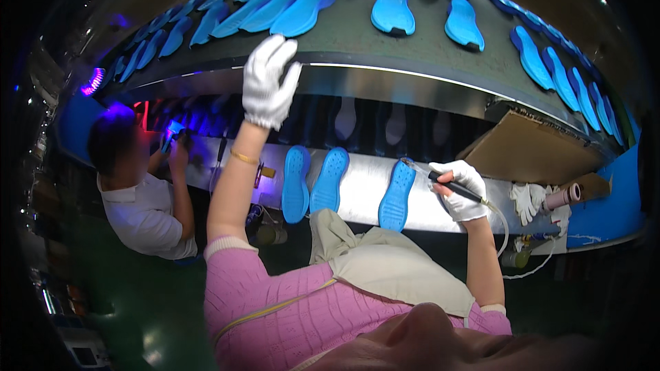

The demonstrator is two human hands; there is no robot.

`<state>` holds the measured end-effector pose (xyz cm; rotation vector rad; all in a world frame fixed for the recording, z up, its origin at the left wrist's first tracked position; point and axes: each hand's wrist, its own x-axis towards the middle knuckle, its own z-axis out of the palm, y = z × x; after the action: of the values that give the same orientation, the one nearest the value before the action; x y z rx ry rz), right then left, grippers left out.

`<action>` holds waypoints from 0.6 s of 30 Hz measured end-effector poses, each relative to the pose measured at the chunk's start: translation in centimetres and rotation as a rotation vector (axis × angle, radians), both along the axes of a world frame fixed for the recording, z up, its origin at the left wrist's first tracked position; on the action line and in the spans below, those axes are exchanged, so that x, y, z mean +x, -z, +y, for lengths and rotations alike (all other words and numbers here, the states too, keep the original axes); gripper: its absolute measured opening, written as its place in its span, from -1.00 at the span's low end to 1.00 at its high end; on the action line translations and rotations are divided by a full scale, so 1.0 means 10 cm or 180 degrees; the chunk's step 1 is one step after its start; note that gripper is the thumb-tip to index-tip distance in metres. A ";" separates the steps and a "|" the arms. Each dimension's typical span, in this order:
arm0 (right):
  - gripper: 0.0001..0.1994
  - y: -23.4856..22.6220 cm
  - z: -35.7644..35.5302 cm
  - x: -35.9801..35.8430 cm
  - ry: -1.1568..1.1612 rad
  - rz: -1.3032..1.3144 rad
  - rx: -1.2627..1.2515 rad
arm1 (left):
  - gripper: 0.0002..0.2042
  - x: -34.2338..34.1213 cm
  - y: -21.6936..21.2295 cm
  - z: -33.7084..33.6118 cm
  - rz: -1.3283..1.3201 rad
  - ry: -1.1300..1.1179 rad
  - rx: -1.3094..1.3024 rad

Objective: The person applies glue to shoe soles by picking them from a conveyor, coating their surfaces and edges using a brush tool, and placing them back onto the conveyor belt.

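— Three blue soles (327, 182) lie on the lower steel shelf (357, 196), right in front of the person; two sit side by side near the middle, the third (397, 195) a little apart to the right; how do the hands stand?

— Both wear white gloves; the left hand (268, 82) is raised high, fingers loosely spread, not clasping anything; its fingertips reach the lip of the upper belt (385, 41), just beside the nearest large blue sole (302, 11) lying there

— And the right one?

— The right hand (462, 189) is closed round a thin black pen-like tool (450, 185), held low over the shelf; the tip points left toward the toe end of the third sole; whether tip and sole touch, I cannot tell; a pale hose (505, 233) runs down from the tool past the wrist

— What else is about?

— Many more blue soles fan along the upper belt in rows; a brown cardboard sheet (529, 151) lies to the right, with a spare pair of white gloves (528, 199) and a pinkish roll (562, 197) just beside it; at the left a co-worker (141, 199) in a white shirt works under violet light (93, 81), well apart from the person's own hands; the person wears a pink knitted top and a beige apron (392, 268)
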<state>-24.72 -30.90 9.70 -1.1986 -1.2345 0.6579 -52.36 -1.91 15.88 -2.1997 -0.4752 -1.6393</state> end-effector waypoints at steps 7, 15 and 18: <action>-0.79 0.03 -0.02 -0.03 -0.0121 0.0010 0.0180 | -0.55 -0.18 -0.32 1.23 0.1921 -0.1304 -0.1923; -0.78 0.16 -0.03 0.14 0.0114 0.0024 0.0043 | -0.80 0.03 -0.42 0.40 -0.0328 0.0990 -0.1694; -0.77 0.10 -0.02 0.21 0.0197 -0.0519 0.0294 | -0.71 -0.18 -0.69 0.10 -0.1907 0.1910 -0.2262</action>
<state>-22.62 -31.14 8.69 -1.2267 -1.3433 0.4596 -54.19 -0.86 22.77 -2.4291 -0.6728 -2.8457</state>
